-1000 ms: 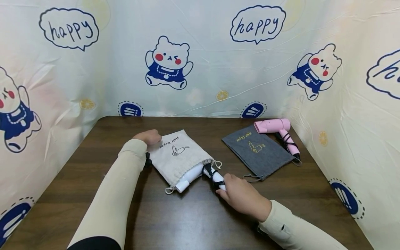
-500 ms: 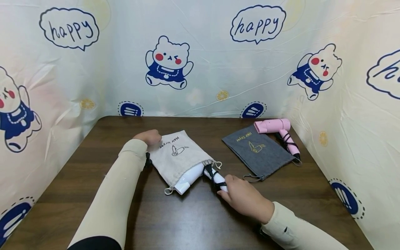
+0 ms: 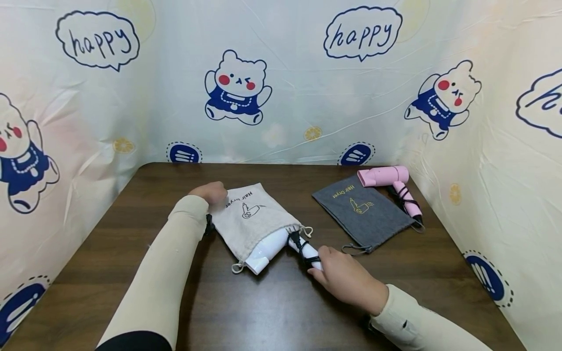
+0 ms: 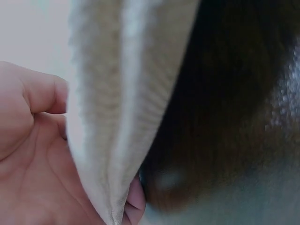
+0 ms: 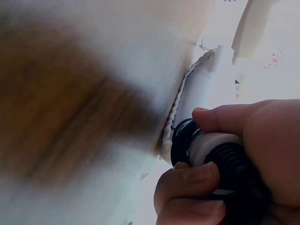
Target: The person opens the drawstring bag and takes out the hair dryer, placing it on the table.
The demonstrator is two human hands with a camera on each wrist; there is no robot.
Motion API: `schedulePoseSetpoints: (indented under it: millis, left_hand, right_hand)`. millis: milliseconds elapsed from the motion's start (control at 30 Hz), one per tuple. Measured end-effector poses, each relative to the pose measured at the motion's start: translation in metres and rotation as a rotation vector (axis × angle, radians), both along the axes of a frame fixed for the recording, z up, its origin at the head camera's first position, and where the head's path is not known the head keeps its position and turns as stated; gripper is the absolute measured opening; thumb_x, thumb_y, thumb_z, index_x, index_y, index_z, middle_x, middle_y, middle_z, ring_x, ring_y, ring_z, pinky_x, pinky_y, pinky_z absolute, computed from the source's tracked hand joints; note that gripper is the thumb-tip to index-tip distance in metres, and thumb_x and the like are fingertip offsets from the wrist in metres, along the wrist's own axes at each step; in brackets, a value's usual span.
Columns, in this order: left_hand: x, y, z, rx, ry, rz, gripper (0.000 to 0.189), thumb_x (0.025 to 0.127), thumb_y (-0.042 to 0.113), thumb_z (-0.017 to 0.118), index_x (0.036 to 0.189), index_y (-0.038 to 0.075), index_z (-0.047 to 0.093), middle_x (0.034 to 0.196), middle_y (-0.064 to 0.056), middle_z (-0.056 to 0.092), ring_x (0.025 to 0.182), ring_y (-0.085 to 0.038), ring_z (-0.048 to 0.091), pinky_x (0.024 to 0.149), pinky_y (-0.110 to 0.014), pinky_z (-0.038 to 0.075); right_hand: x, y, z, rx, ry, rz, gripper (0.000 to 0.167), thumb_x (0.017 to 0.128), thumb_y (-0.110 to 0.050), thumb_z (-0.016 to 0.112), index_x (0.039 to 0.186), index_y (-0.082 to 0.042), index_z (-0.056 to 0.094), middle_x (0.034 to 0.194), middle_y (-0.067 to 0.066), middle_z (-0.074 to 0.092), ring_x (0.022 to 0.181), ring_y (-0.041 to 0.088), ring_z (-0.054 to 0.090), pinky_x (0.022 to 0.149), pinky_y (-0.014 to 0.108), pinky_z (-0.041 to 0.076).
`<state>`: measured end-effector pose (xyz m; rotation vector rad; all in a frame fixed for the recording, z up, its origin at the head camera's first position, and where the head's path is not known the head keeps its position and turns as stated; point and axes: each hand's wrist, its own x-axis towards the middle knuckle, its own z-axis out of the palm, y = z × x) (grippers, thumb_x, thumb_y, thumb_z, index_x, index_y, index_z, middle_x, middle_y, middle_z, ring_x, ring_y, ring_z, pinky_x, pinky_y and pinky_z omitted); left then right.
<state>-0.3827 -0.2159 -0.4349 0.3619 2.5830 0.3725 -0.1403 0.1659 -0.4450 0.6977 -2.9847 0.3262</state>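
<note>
A white hair dryer lies partly inside a light drawstring bag printed "Hair Dryer". Its nozzle and handle stick out of the bag's mouth; the rest is hidden by cloth. My right hand grips the end of the handle, where a black cord is wound, and in the right wrist view the fingers of my right hand curl round it. At the bag's far left corner my left hand pinches the cloth. In the left wrist view the bag's edge runs between thumb and fingers.
To the right lies a grey drawstring bag with yellow "Hair Dryer" print. A pink hair dryer with a wound black cord rests at its far right side. The brown table meets printed curtains at the back and sides.
My right hand has moved slightly right and towards me with the handle. More of the white hair dryer shows outside the bag. My left hand stays at the bag's corner.
</note>
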Motion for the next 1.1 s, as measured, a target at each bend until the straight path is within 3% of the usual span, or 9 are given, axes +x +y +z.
schedulePoseSetpoints:
  millis: [67,200,400,567,700,833,1067,1100]
  left_hand:
    - [0.001,0.001,0.001,-0.029,0.010,-0.024,0.030,0.105,0.015,0.045,0.095,0.000,0.070,0.090,-0.015,0.063,0.072,-0.025,0.056,0.061,-0.035,0.048]
    - [0.001,0.004,0.003,-0.024,0.011,0.012,0.028,0.104,0.013,0.047,0.099,0.000,0.070,0.093,-0.015,0.063,0.075,-0.027,0.057,0.062,-0.035,0.048]
    - [-0.001,0.005,0.001,-0.117,0.057,-0.085,0.028,0.102,0.011,0.048,0.090,0.002,0.071,0.091,-0.014,0.062,0.073,-0.025,0.056,0.060,-0.033,0.046]
    - [-0.002,0.004,-0.001,-0.126,0.073,-0.113,0.028,0.100,0.008,0.049,0.083,0.005,0.071,0.090,-0.014,0.061,0.072,-0.024,0.054,0.059,-0.033,0.045]
    - [-0.002,0.005,-0.001,-0.093,0.060,-0.073,0.023,0.099,0.007,0.051,0.091,0.002,0.072,0.095,-0.014,0.061,0.077,-0.025,0.055,0.062,-0.034,0.046]
    - [0.000,0.006,-0.002,-0.045,0.035,0.008,0.024,0.100,0.009,0.048,0.101,-0.001,0.070,0.098,-0.016,0.062,0.080,-0.027,0.056,0.065,-0.035,0.047]
    - [0.003,0.010,-0.006,-0.117,0.079,-0.038,0.020,0.097,0.001,0.049,0.099,-0.002,0.069,0.099,-0.015,0.061,0.081,-0.026,0.053,0.068,-0.035,0.047]
    - [0.003,0.011,-0.007,-0.112,0.076,-0.023,0.020,0.097,0.000,0.049,0.100,-0.002,0.069,0.098,-0.015,0.062,0.080,-0.026,0.053,0.067,-0.035,0.047]
  right_hand:
    - [0.001,0.000,0.000,-0.002,0.003,0.001,0.034,0.095,-0.038,0.074,0.094,-0.009,0.057,0.076,-0.004,0.052,0.065,0.010,0.051,0.056,0.032,0.045]
    - [0.002,0.001,0.000,-0.002,0.011,-0.006,0.034,0.095,-0.038,0.075,0.094,-0.009,0.057,0.076,-0.004,0.052,0.064,0.009,0.051,0.056,0.032,0.046]
    - [0.003,0.002,0.000,-0.004,0.049,0.008,0.033,0.094,-0.036,0.076,0.092,-0.009,0.056,0.075,-0.004,0.050,0.062,0.010,0.051,0.054,0.033,0.046]
    - [0.004,0.003,-0.001,-0.009,0.064,0.016,0.033,0.093,-0.034,0.077,0.091,-0.009,0.056,0.074,-0.003,0.050,0.062,0.011,0.052,0.054,0.034,0.046]
    - [0.005,0.004,-0.001,0.003,0.062,0.009,0.034,0.093,-0.036,0.077,0.091,-0.010,0.056,0.074,-0.004,0.050,0.062,0.010,0.051,0.054,0.032,0.045]
    - [0.005,0.005,-0.002,0.004,0.044,0.002,0.034,0.094,-0.038,0.076,0.092,-0.011,0.056,0.075,-0.005,0.050,0.062,0.009,0.051,0.054,0.031,0.045]
    - [0.007,0.007,-0.003,-0.007,0.051,0.009,0.034,0.093,-0.038,0.076,0.091,-0.012,0.056,0.074,-0.006,0.049,0.062,0.010,0.051,0.053,0.032,0.045]
    - [0.007,0.007,-0.003,-0.007,0.055,0.011,0.033,0.093,-0.038,0.076,0.091,-0.012,0.055,0.074,-0.006,0.048,0.062,0.010,0.051,0.053,0.032,0.045]
